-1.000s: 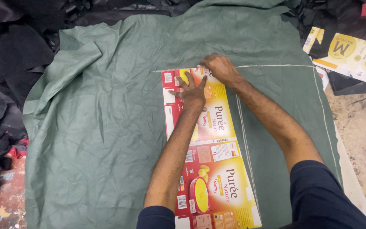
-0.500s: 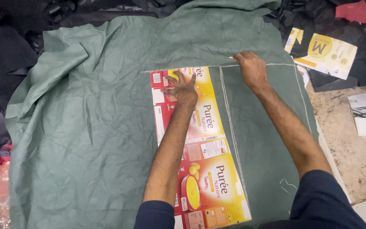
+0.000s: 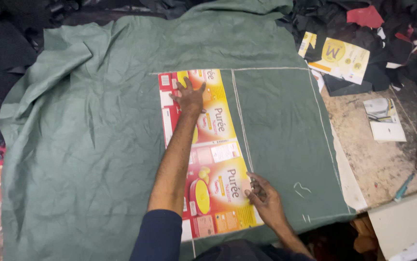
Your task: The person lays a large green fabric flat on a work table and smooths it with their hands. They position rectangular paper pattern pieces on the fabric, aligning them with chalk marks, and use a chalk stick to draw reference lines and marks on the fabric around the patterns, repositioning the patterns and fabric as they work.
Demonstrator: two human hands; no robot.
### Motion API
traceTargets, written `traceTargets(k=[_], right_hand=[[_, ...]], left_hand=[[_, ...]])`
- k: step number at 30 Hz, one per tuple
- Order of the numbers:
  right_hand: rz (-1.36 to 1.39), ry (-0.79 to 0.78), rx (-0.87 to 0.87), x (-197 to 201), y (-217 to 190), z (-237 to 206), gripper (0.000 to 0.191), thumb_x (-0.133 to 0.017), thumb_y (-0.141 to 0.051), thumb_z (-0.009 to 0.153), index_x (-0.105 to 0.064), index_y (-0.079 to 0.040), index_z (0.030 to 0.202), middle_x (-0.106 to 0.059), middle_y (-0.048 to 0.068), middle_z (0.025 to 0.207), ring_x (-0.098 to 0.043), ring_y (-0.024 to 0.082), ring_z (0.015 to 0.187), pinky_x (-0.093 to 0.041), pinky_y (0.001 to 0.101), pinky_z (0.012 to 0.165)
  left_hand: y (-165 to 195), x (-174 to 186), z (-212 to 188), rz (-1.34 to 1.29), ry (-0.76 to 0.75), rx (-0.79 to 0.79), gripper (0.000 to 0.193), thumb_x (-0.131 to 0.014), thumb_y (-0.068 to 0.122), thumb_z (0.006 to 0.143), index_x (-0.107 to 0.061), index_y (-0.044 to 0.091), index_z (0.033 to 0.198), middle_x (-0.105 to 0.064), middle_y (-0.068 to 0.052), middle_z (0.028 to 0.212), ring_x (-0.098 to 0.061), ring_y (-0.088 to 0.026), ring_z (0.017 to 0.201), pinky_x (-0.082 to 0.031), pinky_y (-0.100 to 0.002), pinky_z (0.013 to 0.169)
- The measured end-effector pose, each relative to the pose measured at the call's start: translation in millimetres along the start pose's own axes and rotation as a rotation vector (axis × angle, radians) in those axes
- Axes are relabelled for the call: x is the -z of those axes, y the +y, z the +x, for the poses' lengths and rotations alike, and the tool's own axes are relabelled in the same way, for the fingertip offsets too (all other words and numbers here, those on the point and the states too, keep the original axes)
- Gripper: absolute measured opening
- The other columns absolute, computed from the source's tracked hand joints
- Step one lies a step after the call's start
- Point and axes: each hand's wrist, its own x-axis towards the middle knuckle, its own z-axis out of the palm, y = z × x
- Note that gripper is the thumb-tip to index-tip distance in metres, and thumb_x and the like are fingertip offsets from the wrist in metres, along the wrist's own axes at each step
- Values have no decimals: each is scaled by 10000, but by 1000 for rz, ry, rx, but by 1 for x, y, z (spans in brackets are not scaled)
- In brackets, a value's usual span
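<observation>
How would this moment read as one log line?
left hand: flat on cardboard template top | right hand: at template's lower right edge | template: on green fabric | chalk lines: beside template

A worn desk (image 3: 377, 164) carries a green sheet (image 3: 97, 145) (chalk-lined), a white booklet (image 3: 384, 121) and dark scraps (image 3: 392, 43).

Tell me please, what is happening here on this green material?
A person presses a flattened red and yellow carton onto a large green sheet spread over the table. The left hand lies flat near the carton's far end; the right hand rests at its near right edge. Pale chalk lines run along the carton's right side and mark a rectangle beside it. Dark scraps surround the sheet.
</observation>
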Motion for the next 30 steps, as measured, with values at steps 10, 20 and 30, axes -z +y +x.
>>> traceTargets(k=[10,20,30], right_hand=[[-110,-26,43,12,33,-160,440,-734,-4,882,-678,-47,1316,-631,53,982,-622,74,755,-599,230,648],[-206,-87,112,-6,28,-229,409,-749,-41,901,-699,-72,1305,-719,62,1002,-669,85,795,-570,233,691],[-219,-127,220,-80,34,-240,405,-768,-68,897,-683,-57,1294,-757,85,980,-721,94,836,-620,255,742]], left_hand=[[-9,-84,-144,63,585,-309,235,-744,121,915,-733,78,1145,-595,-171,1260,-598,-332,1158,-553,-552,819],[-105,-82,-298,-171,262,-407,775,-945,301,641,-673,136,1348,-468,-232,1497,-451,-403,1389,-436,-499,1099],[-110,-71,-318,-163,166,-354,1059,-1014,292,510,-566,208,1467,-341,-210,1619,-347,-366,1487,-391,-444,1164]])
